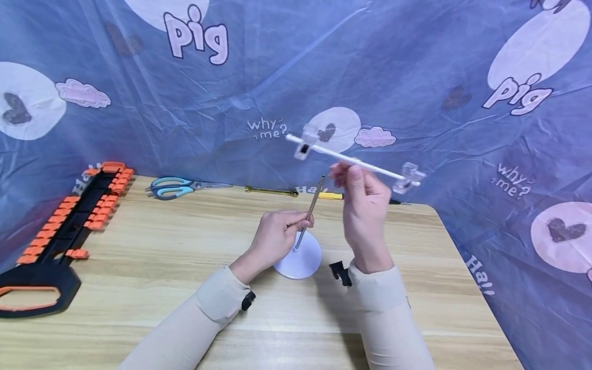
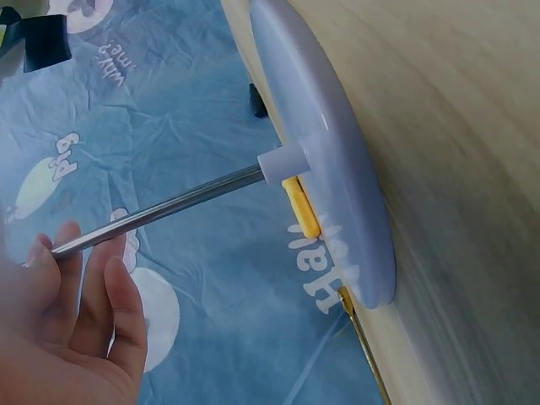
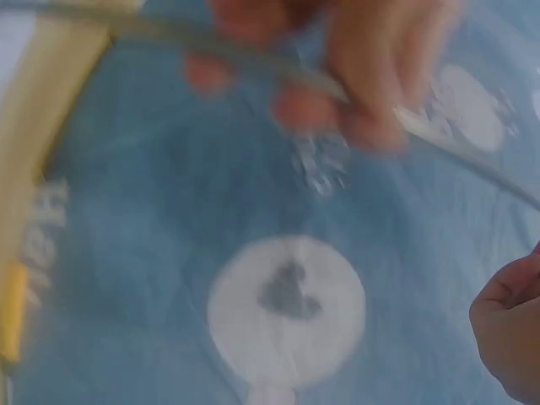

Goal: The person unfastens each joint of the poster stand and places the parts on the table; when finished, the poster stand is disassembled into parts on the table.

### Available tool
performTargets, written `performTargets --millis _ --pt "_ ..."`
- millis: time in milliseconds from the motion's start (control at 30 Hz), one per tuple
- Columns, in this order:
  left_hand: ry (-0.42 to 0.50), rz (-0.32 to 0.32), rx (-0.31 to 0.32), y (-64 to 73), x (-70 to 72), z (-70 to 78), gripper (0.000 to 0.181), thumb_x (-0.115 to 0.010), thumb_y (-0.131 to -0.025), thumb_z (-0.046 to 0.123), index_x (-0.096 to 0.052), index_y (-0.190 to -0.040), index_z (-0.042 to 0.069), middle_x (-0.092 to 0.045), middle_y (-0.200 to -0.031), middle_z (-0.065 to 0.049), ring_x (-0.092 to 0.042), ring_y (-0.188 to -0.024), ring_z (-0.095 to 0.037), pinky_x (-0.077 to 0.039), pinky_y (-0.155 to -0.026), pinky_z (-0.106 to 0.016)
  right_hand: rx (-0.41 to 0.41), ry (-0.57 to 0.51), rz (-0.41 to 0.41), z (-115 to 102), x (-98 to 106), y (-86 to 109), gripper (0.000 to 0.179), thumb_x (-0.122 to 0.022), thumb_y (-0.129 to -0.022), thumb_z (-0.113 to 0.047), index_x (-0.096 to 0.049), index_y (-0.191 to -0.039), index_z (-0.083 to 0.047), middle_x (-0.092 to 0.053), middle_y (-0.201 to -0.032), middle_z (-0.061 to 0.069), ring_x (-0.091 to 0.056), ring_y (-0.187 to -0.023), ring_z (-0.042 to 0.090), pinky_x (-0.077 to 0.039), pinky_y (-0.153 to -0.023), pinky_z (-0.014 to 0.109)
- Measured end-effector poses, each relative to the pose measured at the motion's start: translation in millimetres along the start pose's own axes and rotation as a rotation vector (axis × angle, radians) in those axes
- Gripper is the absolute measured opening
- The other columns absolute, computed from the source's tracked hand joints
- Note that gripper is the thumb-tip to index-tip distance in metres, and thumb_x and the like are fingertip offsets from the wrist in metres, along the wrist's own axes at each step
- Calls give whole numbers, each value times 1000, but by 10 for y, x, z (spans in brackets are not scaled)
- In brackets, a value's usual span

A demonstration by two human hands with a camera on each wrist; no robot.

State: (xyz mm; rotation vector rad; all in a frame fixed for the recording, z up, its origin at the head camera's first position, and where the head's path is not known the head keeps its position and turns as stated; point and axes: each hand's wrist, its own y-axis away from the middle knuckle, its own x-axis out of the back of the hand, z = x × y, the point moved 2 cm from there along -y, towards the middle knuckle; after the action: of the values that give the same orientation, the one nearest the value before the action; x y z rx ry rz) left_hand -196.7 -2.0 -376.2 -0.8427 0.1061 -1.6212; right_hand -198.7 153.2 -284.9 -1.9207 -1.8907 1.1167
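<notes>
My left hand (image 1: pixel 277 234) pinches a thin metal rod (image 1: pixel 316 200) between thumb and fingers. The rod rises, slightly tilted in the head view, from a short collar on a round white base (image 1: pixel 300 264) that is on the table. Higher up and to the right, my right hand (image 1: pixel 367 216) holds a slim white bar (image 1: pixel 333 153) near its middle, off the table. Clear plastic clips (image 1: pixel 409 177) sit near both ends of the bar. In the left wrist view the rod (image 2: pixel 186 200) enters the collar (image 2: pixel 284 163). The right wrist view is blurred.
Along the table's back edge lie blue-handled scissors (image 1: pixel 173 188), a wrench (image 1: pixel 270 191) and a yellow-handled screwdriver (image 1: pixel 330 196). A black rack with orange clips (image 1: pixel 99 205) lies on the left. Behind the table hangs a blue printed cloth (image 1: pixel 296 67).
</notes>
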Motion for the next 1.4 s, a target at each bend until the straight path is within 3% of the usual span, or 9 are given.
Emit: performTargets --millis 100,433,667,867,1100,1233,1400 --pt "10 0 13 -3 6 -2 20 -74 -97 5 -84 -113 9 -83 -99 0 -80 -100 -17 -64 -89 -35 37 -49 67 -83 111 -69 28 -78 -97 -27 -79 -102 1 -79 -94 9 -71 -85 17 -52 -76 26" --pt "62 -20 74 3 -34 10 21 -74 -97 4 -82 -116 7 -83 -102 1 -79 -104 -16 -63 -94 -33 31 -16 206 -178 548 -212 19 -74 -99 -11 -78 -110 4 -79 -93 10 -71 -79 17 -50 -75 25" --pt "43 -25 47 2 -62 11 20 -74 -97 6 -83 -115 8 -83 -100 1 -79 -103 -14 -63 -92 -33 64 57 241 -250 771 -183 13 -70 -97 6 -70 -111 6 -79 -91 15 -74 -72 20 -54 -71 25" --pt "30 -9 25 2 -38 -1 19 -75 -97 6 -84 -113 9 -83 -99 2 -79 -101 -13 -64 -91 -33 78 26 185 -263 895 -174 19 -69 -94 14 -69 -113 10 -79 -89 18 -73 -70 21 -59 -69 27" --pt "41 -11 45 11 -31 2 21 -74 -97 4 -83 -116 8 -83 -100 1 -79 -101 -14 -64 -91 -33 29 8 44 -295 1014 -156 16 -65 -92 21 -67 -105 11 -77 -90 17 -78 -81 23 -65 -74 30" --pt "34 -6 34 7 -26 8 20 -75 -96 5 -83 -114 8 -83 -99 1 -79 -101 -14 -64 -90 -33 -22 93 -26 -308 1048 -150 14 -66 -93 19 -67 -103 9 -76 -90 14 -77 -75 21 -65 -75 30" --pt "37 -5 32 3 -33 3 20 -75 -96 5 -84 -114 8 -83 -99 1 -80 -100 -14 -64 -91 -33 -86 259 -43 -301 1089 -142 12 -70 -94 13 -69 -102 3 -78 -89 9 -75 -68 17 -63 -76 26"
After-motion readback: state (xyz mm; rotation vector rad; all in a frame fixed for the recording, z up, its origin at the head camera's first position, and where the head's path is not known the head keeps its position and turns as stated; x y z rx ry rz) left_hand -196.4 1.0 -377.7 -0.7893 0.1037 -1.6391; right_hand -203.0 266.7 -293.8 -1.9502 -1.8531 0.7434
